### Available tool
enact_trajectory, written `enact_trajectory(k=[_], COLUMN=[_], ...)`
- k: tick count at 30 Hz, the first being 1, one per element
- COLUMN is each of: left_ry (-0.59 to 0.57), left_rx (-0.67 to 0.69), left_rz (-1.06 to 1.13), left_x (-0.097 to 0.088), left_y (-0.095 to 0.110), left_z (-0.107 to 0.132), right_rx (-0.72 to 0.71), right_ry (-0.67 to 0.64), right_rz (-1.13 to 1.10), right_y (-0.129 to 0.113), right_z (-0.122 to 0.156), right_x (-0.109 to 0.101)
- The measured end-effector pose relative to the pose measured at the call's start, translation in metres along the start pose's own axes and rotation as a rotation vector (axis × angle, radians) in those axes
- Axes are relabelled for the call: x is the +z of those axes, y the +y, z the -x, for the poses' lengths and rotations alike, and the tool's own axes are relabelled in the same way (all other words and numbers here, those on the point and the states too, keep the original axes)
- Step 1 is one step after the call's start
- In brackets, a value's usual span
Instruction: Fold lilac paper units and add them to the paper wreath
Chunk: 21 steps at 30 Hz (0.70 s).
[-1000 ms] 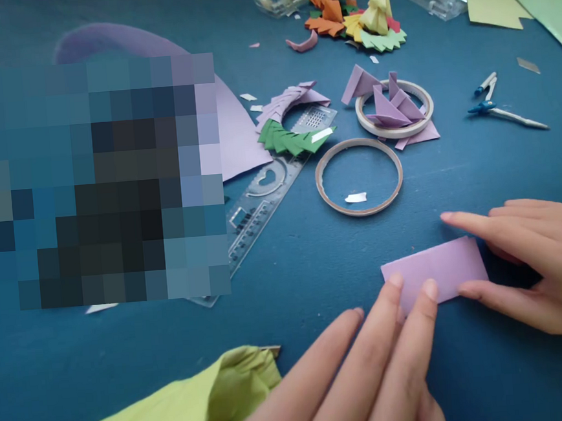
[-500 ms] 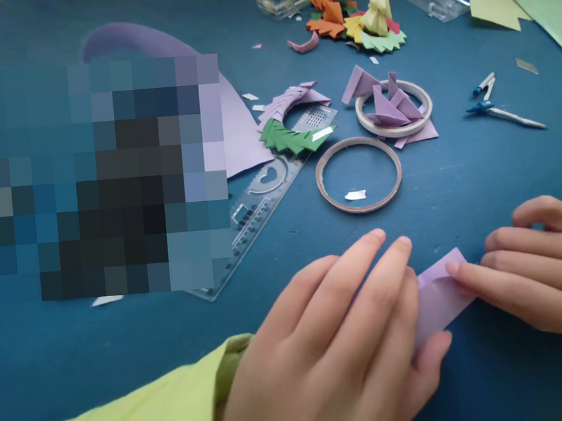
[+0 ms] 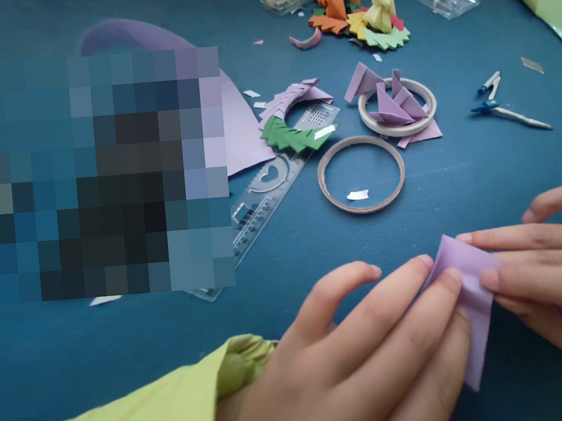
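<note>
A small piece of purple paper (image 3: 470,260) with a crease across it is between my two hands at the lower right. My left hand (image 3: 370,352) lies over its left edge, fingertips on the paper and the thumb hidden. From the other side my right hand (image 3: 548,267) pinches the paper's right edge with its fingers. Beyond the hands sits a brown tape ring (image 3: 326,194) with a white scrap (image 3: 358,195) inside it. Folded purple pieces (image 3: 390,108) rest on a white tape roll (image 3: 371,125) farther back.
A ring of interlocked purple and green folded paper (image 3: 292,132) lies on a clear ruler (image 3: 261,205). To the right is a blue-and-white compass (image 3: 491,106). Colourful folded paper models (image 3: 377,18) stand at the back. A large purple sheet (image 3: 240,123) is partly covered by a blurred patch.
The purple paper has been turned and lifted more upright, its flap now raised. My left hand has shifted right, and my right hand has taken hold of the paper's edge.
</note>
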<state>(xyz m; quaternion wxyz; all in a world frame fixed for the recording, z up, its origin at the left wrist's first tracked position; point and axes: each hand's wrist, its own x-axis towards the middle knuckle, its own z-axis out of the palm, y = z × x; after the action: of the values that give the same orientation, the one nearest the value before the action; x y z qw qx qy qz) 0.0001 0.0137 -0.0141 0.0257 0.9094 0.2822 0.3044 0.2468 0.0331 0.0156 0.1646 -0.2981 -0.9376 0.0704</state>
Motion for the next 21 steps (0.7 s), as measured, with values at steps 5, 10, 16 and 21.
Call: enact_trajectory(k=[5,10,16,21], left_ry=[-0.028,-0.044,-0.171,-0.214], left_rx=[-0.081,0.036,-0.104,-0.106], left_rz=[0.122,0.178,0.049,0.018], left_x=[0.001,0.003,-0.004,-0.002], left_y=[-0.002,-0.004,0.000,0.000], left_z=[-0.003,-0.011,-0.009,-0.002], right_rx=[0.344,0.437,0.448,0.457], right_ry=[0.200,0.223,0.231,0.217], right_rz=[-0.235,-0.220,-0.137,-0.129], right_y=[0.005,0.002,0.002,0.002], right_z=[-0.014,-0.015,-0.017,-0.017], right_x=[0.012,0.016,0.019,0.021])
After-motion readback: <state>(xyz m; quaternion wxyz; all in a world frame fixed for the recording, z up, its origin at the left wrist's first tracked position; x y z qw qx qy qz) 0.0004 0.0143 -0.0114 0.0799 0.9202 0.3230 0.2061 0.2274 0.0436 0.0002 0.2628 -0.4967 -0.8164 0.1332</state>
